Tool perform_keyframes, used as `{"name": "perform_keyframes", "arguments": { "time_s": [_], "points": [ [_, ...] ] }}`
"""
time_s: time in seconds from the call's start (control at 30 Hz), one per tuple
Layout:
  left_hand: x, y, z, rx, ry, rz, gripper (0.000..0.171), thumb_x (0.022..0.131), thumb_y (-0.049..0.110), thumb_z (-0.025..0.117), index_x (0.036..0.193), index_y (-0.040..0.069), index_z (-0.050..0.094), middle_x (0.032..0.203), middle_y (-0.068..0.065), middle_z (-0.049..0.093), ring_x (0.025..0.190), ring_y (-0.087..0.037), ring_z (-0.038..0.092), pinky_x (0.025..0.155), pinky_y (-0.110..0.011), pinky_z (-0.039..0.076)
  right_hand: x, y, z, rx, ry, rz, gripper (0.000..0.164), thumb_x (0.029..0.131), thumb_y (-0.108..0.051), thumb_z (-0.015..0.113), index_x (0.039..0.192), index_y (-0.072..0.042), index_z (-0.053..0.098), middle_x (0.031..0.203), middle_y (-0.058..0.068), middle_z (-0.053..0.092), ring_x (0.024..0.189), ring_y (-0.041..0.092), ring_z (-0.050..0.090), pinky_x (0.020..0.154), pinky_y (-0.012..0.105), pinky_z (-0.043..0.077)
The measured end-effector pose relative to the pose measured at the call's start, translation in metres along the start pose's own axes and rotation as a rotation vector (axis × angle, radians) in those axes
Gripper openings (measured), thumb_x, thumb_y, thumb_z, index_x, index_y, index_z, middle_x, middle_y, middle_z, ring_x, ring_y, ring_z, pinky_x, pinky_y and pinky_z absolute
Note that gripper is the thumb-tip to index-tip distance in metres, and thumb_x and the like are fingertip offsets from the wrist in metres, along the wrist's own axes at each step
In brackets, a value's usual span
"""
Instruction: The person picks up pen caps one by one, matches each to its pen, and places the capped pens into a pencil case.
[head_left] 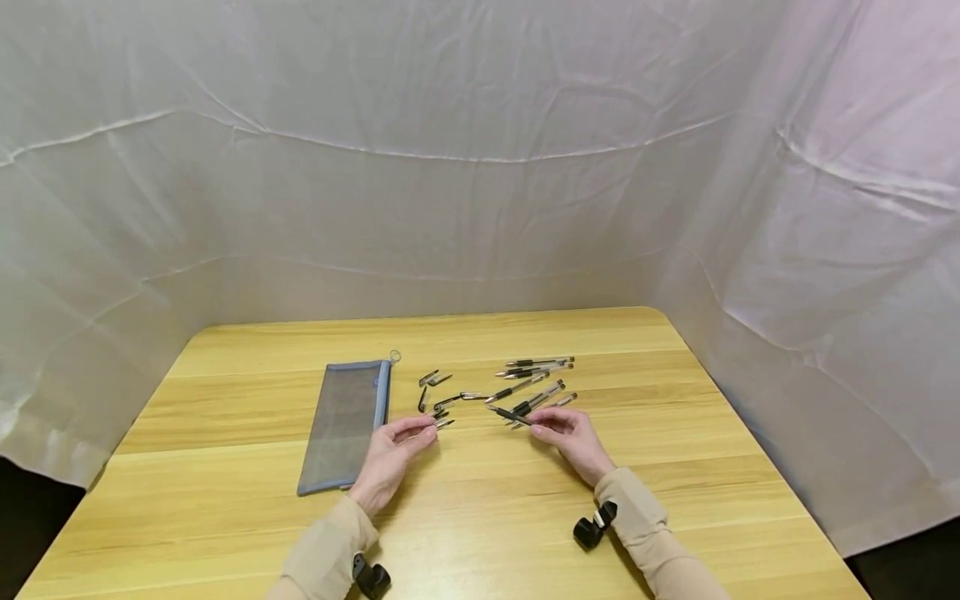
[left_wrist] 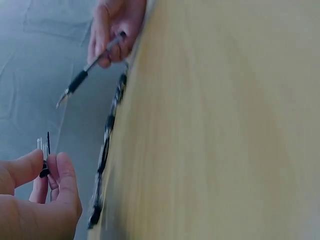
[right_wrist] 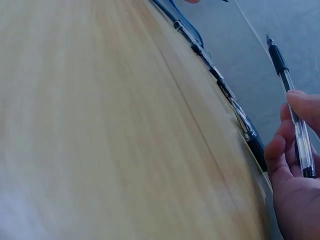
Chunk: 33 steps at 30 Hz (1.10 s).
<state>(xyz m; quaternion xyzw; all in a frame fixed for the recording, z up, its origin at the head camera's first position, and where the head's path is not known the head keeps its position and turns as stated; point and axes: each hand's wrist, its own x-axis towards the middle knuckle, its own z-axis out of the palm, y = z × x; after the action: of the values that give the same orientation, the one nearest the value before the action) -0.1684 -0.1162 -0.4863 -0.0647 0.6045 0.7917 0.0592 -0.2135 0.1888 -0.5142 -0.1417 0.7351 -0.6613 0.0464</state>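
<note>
Wrist cameras: two, one strapped over each sleeve, presumably there to watch each hand.
Left hand [head_left: 392, 457]: thumb and fingers pinch one small clear-and-black piece, seemingly a pen cap [left_wrist: 44, 169]; the light grip likely suits so short a part.
Right hand [head_left: 573, 442]: thumb and fingers pinch one uncapped pen [right_wrist: 303, 140] by its rear barrel, above the wooden table [head_left: 465, 533], probably to leave the tip free. The tip points toward the left hand's side, not touching it.
Mesh pouch [head_left: 341, 425]: one, flat beside the left hand, perhaps set aside to give working room.
Loose caps [head_left: 439, 380]: at least five, scattered between pouch and pens; overlap hides the exact count.
Loose pens [head_left: 525, 387]: at least five, overlapping, tips mostly leftward, apparently grouped apart from the caps.
Grey cloth [head_left: 465, 208]: hangs behind the table, likely as a screen.
</note>
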Motion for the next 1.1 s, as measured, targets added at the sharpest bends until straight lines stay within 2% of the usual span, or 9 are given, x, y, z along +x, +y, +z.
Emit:
{"name": "perform_keyframes", "arguments": {
  "time_s": [0.17, 0.27, 0.4, 0.53, 0.7, 0.83, 1.1],
  "points": [
    [0.001, -0.003, 0.007, -0.172, 0.027, -0.062, 0.033, 0.091, -0.013, 0.062, 0.124, -0.017, 0.058, 0.099, -0.007, 0.074, 0.096, -0.02, 0.072, 0.09, -0.028, 0.061, 0.0, 0.0, 0.003, 0.01, -0.061, 0.002, 0.03, 0.089, -0.003, 0.073, 0.114, 0.013, 0.067, 0.102, -0.007, 0.073, 0.097, 0.006, 0.067, 0.086, 0.016, 0.055],
    [0.001, -0.005, 0.009, -0.189, 0.03, -0.064, 0.035, 0.091, -0.013, 0.06, 0.126, -0.017, 0.057, 0.101, -0.008, 0.074, 0.097, -0.021, 0.072, 0.089, -0.026, 0.061, 0.0, -0.001, 0.005, 0.015, -0.105, -0.015, 0.029, 0.09, 0.0, 0.07, 0.115, 0.013, 0.066, 0.104, -0.01, 0.073, 0.098, 0.003, 0.067, 0.086, 0.016, 0.055],
    [0.002, -0.006, 0.01, -0.158, 0.018, -0.049, 0.037, 0.092, -0.011, 0.062, 0.128, -0.018, 0.056, 0.108, -0.014, 0.073, 0.097, -0.021, 0.072, 0.09, -0.027, 0.061, 0.0, -0.002, 0.006, 0.01, -0.16, -0.045, 0.029, 0.09, -0.002, 0.069, 0.115, 0.013, 0.066, 0.107, -0.011, 0.073, 0.099, 0.005, 0.068, 0.087, 0.017, 0.056],
    [0.003, -0.008, 0.01, -0.118, 0.006, -0.038, 0.037, 0.091, -0.01, 0.065, 0.126, -0.019, 0.056, 0.106, -0.014, 0.074, 0.096, -0.021, 0.074, 0.088, -0.028, 0.061, 0.0, -0.002, 0.006, -0.001, -0.197, -0.05, 0.029, 0.092, -0.005, 0.07, 0.115, 0.012, 0.067, 0.109, -0.007, 0.074, 0.1, 0.008, 0.069, 0.088, 0.018, 0.056],
    [0.003, -0.006, 0.009, -0.083, -0.015, -0.038, 0.035, 0.09, -0.008, 0.067, 0.122, -0.019, 0.059, 0.097, -0.008, 0.076, 0.094, -0.021, 0.075, 0.086, -0.028, 0.062, 0.0, -0.003, 0.008, -0.019, -0.215, -0.036, 0.03, 0.092, -0.006, 0.069, 0.116, 0.011, 0.067, 0.114, 0.013, 0.074, 0.099, 0.01, 0.07, 0.088, 0.019, 0.056],
    [0.002, -0.005, 0.008, -0.059, -0.054, -0.036, 0.037, 0.091, -0.006, 0.068, 0.123, -0.02, 0.059, 0.096, -0.006, 0.077, 0.093, -0.02, 0.076, 0.085, -0.028, 0.062, -0.001, -0.006, 0.009, -0.036, -0.218, -0.017, 0.03, 0.092, -0.007, 0.069, 0.117, 0.01, 0.067, 0.118, 0.028, 0.069, 0.098, 0.008, 0.069, 0.087, 0.019, 0.056],
    [0.002, -0.004, 0.007, -0.035, -0.087, -0.041, 0.043, 0.091, -0.004, 0.069, 0.127, -0.021, 0.055, 0.097, -0.008, 0.078, 0.09, -0.018, 0.076, 0.084, -0.028, 0.062, -0.002, -0.01, 0.011, -0.035, -0.226, -0.001, 0.032, 0.093, -0.008, 0.069, 0.117, 0.012, 0.066, 0.121, 0.036, 0.064, 0.098, 0.006, 0.069, 0.087, 0.018, 0.055]
  ]
}}
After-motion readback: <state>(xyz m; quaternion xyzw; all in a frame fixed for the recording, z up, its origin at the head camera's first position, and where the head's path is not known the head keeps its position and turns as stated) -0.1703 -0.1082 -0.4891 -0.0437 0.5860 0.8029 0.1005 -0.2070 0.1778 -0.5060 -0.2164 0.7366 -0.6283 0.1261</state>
